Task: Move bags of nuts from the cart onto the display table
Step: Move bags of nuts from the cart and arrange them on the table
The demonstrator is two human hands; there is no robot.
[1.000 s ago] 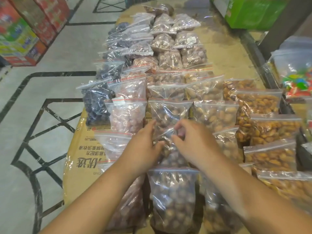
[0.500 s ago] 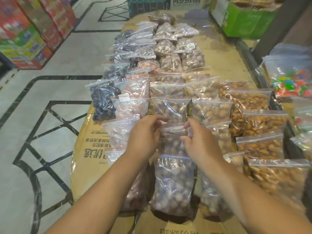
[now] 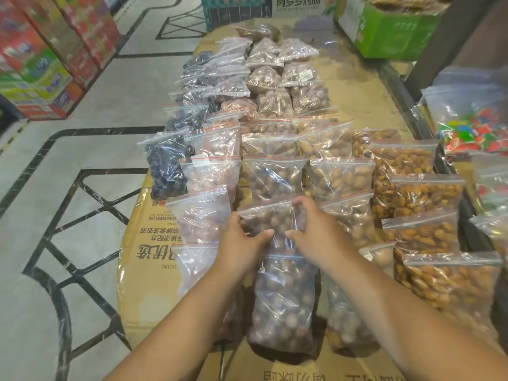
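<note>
Gripping bag of round brown nuts (image 3: 270, 218), probably hazelnuts, with left hand (image 3: 242, 246) at its 9 o'clock edge, right hand (image 3: 313, 235) at 3 o'clock. Lies on desk (image 3: 143, 257) dead ahead, long axis 12-to-6, equally near both.

Clear bag of brown nuts (image 3: 270, 218) (red-striped seal) — on the table (image 3: 143, 243), near end

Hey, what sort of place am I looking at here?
Probably a shop or wholesale market floor. Rows of clear zip bags of nuts lie on a cardboard-covered display table, stacked printed cartons line the tiled aisle at left, and a green goods box sits at the far end.
</note>
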